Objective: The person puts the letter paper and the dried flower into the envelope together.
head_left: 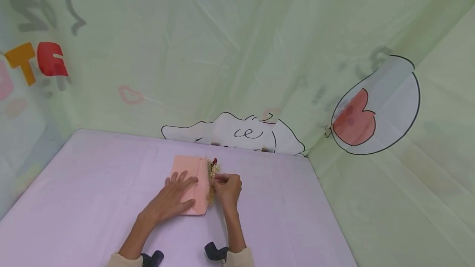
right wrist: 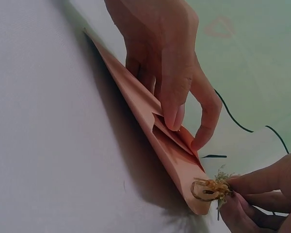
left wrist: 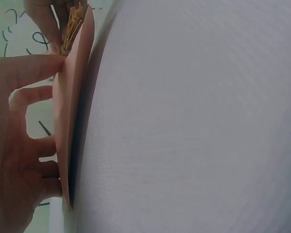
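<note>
A pink paper envelope (head_left: 201,201) lies on the table, its folded flap edge facing right. My left hand (head_left: 177,195) rests on it with spread fingers, the fingertips pressing its surface in the left wrist view. Between thumb and fingertips my right hand (head_left: 228,188) pinches a small dried-flower bunch (head_left: 214,169), which has pale blossoms and a dark red tip. The bunch lies along the envelope's right edge. In the right wrist view its looped, straw-coloured tie (right wrist: 208,188) overlaps the envelope's end, and an opening shows between the paper layers.
A pale lilac cloth covers the table (head_left: 282,201). Behind it hangs a light green curtain (head_left: 208,52) printed with letters, hearts and a cartoon dog (head_left: 237,133). Dark camera mounts (head_left: 216,251) sit at both wrists.
</note>
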The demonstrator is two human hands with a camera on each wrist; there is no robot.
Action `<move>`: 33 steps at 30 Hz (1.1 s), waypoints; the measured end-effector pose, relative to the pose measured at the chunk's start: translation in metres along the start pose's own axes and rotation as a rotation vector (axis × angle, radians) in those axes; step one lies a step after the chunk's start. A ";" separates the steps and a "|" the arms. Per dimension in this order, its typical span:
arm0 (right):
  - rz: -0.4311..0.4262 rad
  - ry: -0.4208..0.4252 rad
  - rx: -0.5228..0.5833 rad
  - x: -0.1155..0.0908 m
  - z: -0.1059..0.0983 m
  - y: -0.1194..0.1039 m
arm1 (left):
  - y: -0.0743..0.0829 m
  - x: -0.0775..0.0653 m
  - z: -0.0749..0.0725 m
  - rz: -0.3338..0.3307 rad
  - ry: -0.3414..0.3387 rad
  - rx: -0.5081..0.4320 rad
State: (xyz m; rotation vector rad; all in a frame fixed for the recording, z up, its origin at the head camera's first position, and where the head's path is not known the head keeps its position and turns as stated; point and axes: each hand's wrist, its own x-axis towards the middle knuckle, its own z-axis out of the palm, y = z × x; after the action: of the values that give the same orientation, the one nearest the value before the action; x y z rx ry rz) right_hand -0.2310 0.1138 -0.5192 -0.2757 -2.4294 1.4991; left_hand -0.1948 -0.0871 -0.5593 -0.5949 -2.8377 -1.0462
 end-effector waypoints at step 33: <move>-0.004 -0.085 -0.037 -0.012 0.029 0.001 | 0.001 -0.002 -0.005 -0.023 0.000 -0.014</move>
State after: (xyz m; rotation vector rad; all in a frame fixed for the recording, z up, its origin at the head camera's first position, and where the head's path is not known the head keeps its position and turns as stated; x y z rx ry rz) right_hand -0.2294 0.0865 -0.5337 -0.2181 -2.5241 1.4947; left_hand -0.1926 -0.0907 -0.5553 -0.5651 -2.8462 -1.0701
